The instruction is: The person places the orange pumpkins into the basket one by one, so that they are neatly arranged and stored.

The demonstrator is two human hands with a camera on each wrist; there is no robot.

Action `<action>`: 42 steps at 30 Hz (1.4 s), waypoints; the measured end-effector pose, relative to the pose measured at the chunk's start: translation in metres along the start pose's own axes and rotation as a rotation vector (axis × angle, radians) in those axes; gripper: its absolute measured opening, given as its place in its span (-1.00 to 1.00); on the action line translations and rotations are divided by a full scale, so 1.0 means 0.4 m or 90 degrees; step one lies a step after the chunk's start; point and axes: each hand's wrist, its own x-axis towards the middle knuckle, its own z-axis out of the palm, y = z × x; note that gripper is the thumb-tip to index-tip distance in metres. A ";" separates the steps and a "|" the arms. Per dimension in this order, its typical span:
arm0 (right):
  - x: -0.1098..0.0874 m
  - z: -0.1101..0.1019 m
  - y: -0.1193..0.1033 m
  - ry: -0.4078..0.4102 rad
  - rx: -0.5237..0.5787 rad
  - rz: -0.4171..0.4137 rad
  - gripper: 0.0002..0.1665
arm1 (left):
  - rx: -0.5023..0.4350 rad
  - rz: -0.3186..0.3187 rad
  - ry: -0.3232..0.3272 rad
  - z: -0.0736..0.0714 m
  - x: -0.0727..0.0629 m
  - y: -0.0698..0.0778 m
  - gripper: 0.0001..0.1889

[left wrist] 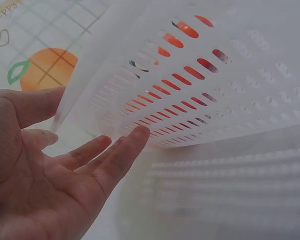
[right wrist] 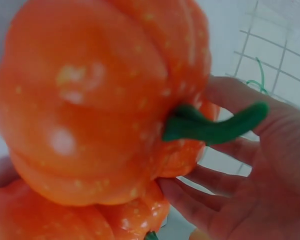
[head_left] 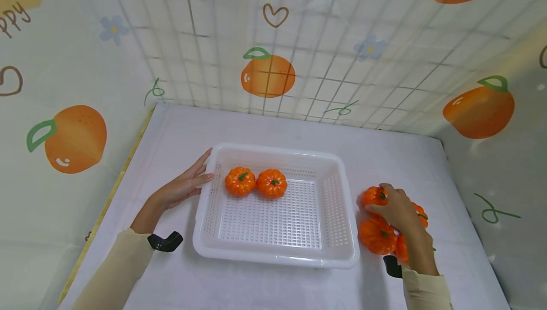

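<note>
Left hand (head_left: pixel 183 187) is loosely spread against a white perforated plastic basket (head_left: pixel 273 257), two glossy orange ribbed pumpkins (head_left: pixel 271 187) far-left inside. Right hand (head_left: pixel 400 211) is pinching another orange pumpkin (head_left: pixel 371 197), bench (head_left: pixel 393 158) right; gripping step, I'd say, so next it needs lifting clear of neighbouring pumpkins (head_left: pixel 377 238).
</note>
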 end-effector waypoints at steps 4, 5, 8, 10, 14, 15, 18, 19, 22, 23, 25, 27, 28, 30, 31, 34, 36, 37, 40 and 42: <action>0.001 0.000 -0.006 -0.001 0.002 0.011 0.10 | -0.002 0.000 -0.001 0.000 -0.002 0.000 -0.16; 0.001 -0.001 -0.006 -0.001 0.002 0.013 0.10 | -0.003 -0.001 0.001 0.000 -0.002 0.001 -0.15; -0.001 -0.002 -0.008 -0.001 0.005 0.013 0.09 | -0.007 0.002 -0.003 -0.002 -0.003 0.000 -0.16; -0.003 -0.002 -0.009 0.000 0.006 0.016 0.09 | -0.012 0.006 -0.006 -0.003 -0.002 -0.001 -0.17; -0.006 -0.002 -0.013 0.003 0.014 0.033 0.12 | -0.017 0.013 -0.012 -0.004 -0.001 -0.002 -0.17; -0.006 -0.002 -0.015 0.005 0.016 0.038 0.13 | -0.017 0.013 -0.012 -0.004 -0.001 -0.002 -0.17; -0.006 -0.005 -0.021 0.018 0.019 0.041 0.15 | -0.017 0.013 -0.013 -0.004 -0.001 -0.002 -0.18; -0.006 -0.007 -0.023 0.023 0.020 0.039 0.15 | -0.018 0.010 -0.011 -0.004 -0.002 -0.002 -0.18; -0.006 -0.016 -0.035 0.041 0.013 0.023 0.13 | -0.018 0.011 -0.010 -0.004 -0.002 -0.002 -0.18; -0.006 -0.019 -0.040 0.048 0.009 0.018 0.12 | -0.016 0.011 -0.010 -0.003 -0.002 -0.002 -0.18; -0.005 -0.025 -0.050 0.058 0.008 0.014 0.11 | -0.016 0.011 -0.010 -0.003 -0.002 -0.002 -0.18; -0.003 -0.030 -0.058 0.067 0.006 0.013 0.12 | -0.014 0.013 -0.011 -0.003 -0.001 -0.003 -0.18; 0.000 -0.033 -0.063 0.071 0.007 0.014 0.12 | -0.014 0.012 -0.011 -0.003 0.000 -0.003 -0.18; 0.003 -0.040 -0.073 0.071 0.014 0.019 0.14 | -0.014 0.013 -0.010 -0.003 0.000 -0.004 -0.18; 0.005 -0.043 -0.079 0.071 0.014 0.017 0.14 | -0.015 0.014 -0.010 -0.004 0.000 -0.005 -0.18; 0.007 -0.057 -0.095 0.070 0.013 0.004 0.12 | -0.016 0.015 -0.010 -0.004 0.000 -0.005 -0.19; 0.007 -0.065 -0.105 0.071 0.008 -0.012 0.10 | -0.016 0.016 -0.011 -0.004 0.000 -0.005 -0.19; 0.006 -0.069 -0.110 0.073 0.007 -0.021 0.08 | -0.016 0.016 -0.013 -0.004 0.000 -0.005 -0.19; 0.002 -0.080 -0.127 0.085 0.008 -0.035 0.07 | -0.017 0.017 -0.013 -0.004 0.000 -0.005 -0.18; 0.000 -0.087 -0.140 0.101 0.011 -0.045 0.06 | -0.017 0.016 -0.012 -0.005 0.001 -0.005 -0.18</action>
